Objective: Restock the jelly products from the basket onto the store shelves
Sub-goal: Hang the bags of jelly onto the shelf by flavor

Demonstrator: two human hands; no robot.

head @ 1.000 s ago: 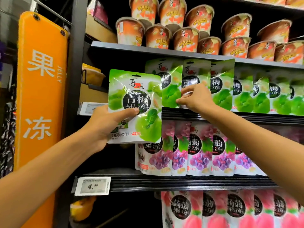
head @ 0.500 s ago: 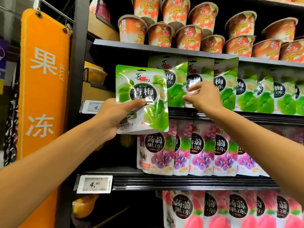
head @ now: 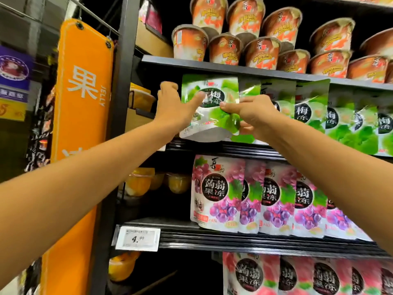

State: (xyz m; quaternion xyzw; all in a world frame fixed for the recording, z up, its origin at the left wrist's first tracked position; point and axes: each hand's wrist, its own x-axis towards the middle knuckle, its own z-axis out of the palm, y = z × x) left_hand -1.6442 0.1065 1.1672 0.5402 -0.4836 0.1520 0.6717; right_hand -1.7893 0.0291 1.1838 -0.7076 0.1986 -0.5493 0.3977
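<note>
The green jelly pouch (head: 209, 107) stands upright at the left end of the middle shelf (head: 234, 148), its long axis vertical and its bottom edge just above the shelf lip, in front of the row of matching green pouches (head: 308, 116) running rightward. Both hands are on it: the left hand (head: 174, 108) lies flat along its left side, fingers (head: 197, 99) extended and spread across the label; the right hand (head: 253, 116) pinches its right edge, thumb in front. The pouch likely needs pushing back, flush with the row. Orange jelly cups (head: 231, 50) crowd the shelf above, and purple grape pouches (head: 214, 192) stand on the shelf below. No basket is in view.
</note>
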